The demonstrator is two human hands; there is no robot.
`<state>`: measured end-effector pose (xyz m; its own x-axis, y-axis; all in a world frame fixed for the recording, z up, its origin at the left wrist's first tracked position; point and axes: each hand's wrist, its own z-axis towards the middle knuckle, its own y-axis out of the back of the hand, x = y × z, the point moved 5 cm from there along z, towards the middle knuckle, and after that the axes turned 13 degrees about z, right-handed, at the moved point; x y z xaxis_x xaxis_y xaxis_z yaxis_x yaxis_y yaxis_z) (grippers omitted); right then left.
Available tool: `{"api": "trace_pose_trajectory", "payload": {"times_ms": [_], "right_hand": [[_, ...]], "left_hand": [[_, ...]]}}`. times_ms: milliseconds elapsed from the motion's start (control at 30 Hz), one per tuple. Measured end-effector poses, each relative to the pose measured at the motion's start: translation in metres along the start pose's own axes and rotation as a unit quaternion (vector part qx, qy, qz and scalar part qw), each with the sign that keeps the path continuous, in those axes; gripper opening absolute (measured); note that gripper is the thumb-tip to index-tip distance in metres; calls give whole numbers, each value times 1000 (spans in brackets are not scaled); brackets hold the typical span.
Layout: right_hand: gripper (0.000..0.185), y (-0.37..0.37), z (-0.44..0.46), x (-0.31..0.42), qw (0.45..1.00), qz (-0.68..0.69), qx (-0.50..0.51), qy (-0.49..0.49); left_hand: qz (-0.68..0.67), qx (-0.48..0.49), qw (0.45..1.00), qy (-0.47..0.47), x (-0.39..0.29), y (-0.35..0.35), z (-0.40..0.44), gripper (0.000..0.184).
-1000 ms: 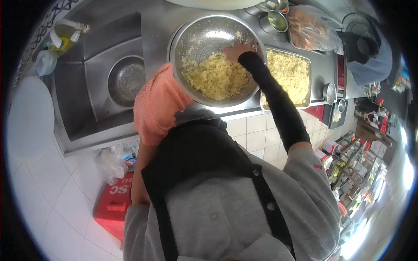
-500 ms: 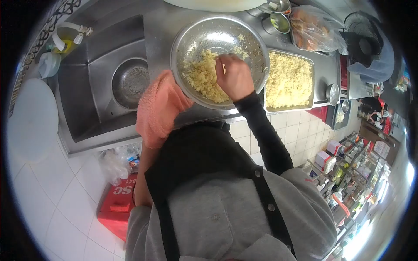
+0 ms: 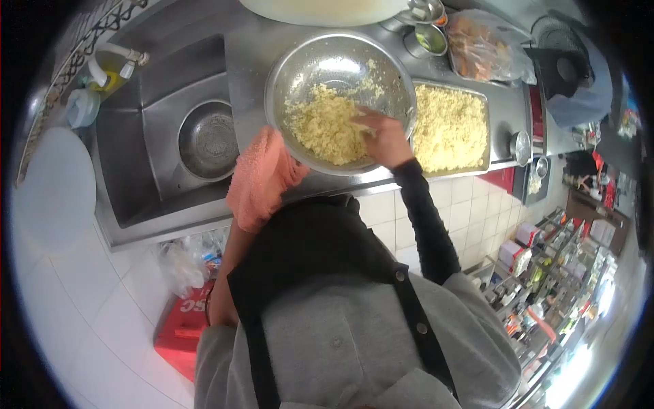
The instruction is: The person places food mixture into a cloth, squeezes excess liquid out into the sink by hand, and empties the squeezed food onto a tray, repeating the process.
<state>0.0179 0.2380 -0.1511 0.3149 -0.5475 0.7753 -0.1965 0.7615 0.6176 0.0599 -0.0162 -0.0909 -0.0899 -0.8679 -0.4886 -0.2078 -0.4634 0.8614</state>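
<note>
A wide steel bowl [image 3: 340,51] stands on the counter and holds a pale yellow crumbly mixture [image 3: 328,129], with bits stuck to its wall. My right hand [image 3: 387,140] is inside the bowl at its right side. Its fingers are stretched out and apart, with the tips touching the mixture. An orange cloth [image 3: 262,180] covers my left hand and presses against the bowl's left rim; the fingers are hidden under it. Right beside the bowl lies a metal tray [image 3: 486,129] filled with the same kind of yellow crumbs [image 3: 449,129].
On the left is a steel sink [image 3: 160,136] with a white faucet [image 3: 112,54]. Behind the tray sit small metal cups [image 3: 426,41] and a plastic bag [image 3: 487,48] of orange-brown food. A small metal bowl [image 3: 520,146] stands at the right, and a red box [image 3: 180,327] is below the counter.
My right hand has moved right and slightly down within the bowl, going from curled fingers to spread ones. The crumbs look more spread out. The cloth-covered left hand stays at the rim.
</note>
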Motion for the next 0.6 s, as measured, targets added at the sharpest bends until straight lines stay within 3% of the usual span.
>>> {"api": "trace_pose_trajectory", "payload": {"times_ms": [33,67,133,233,400,500,600], "right_hand": [[31,18,-2,-15,996,20,-56,-69],[32,38,-3,-16,963,9,-109,-247],[34,61,-8,-38,931,-238,-244,-133],[42,56,-23,-111,932,-131,-169,-291],[40,55,-31,-105,923,-244,-196,-224],[30,69,-38,-82,921,-211,-206,-255],[25,84,-56,-73,948,12,-216,-234]], "left_hand": [[-3,0,1000,0,1,0,-3,40],[-6,1,1000,-2,2,-1,-5,40],[-15,-7,1000,-6,3,0,-6,41],[-28,-16,999,-20,4,-5,-8,42],[-74,-33,995,-62,19,-19,-20,44],[-22,-49,998,-39,12,-8,-22,42],[-22,-8,999,-27,16,-9,-28,39]]}}
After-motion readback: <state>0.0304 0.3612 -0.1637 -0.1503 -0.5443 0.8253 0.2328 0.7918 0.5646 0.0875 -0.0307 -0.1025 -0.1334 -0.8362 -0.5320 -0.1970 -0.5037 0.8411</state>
